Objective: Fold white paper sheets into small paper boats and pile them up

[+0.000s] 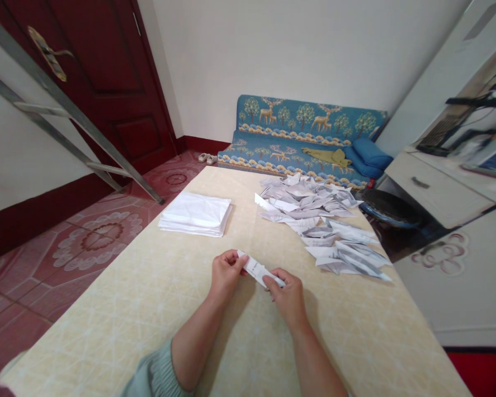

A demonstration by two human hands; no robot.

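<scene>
Both hands work low over the table [107, 331]: the left hand [225, 274] pinches one end of a folded paper strip [259, 270], the right hand [288, 298] grips the other — fingers closed on it. Beyond, a stack of flat sheets [196, 214] lies left; a heap of folded papers [322, 220] spreads right — a patterned sofa [301, 135] behind.

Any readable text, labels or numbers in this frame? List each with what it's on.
None legible.
Narrow folded white paper strip, pinched between left hand and right hand: dark print marks, too small to read.
Heap of folded printed papers on the cream table: grey print, blurred.
Stack of flat white sheets: no visible text.
</scene>
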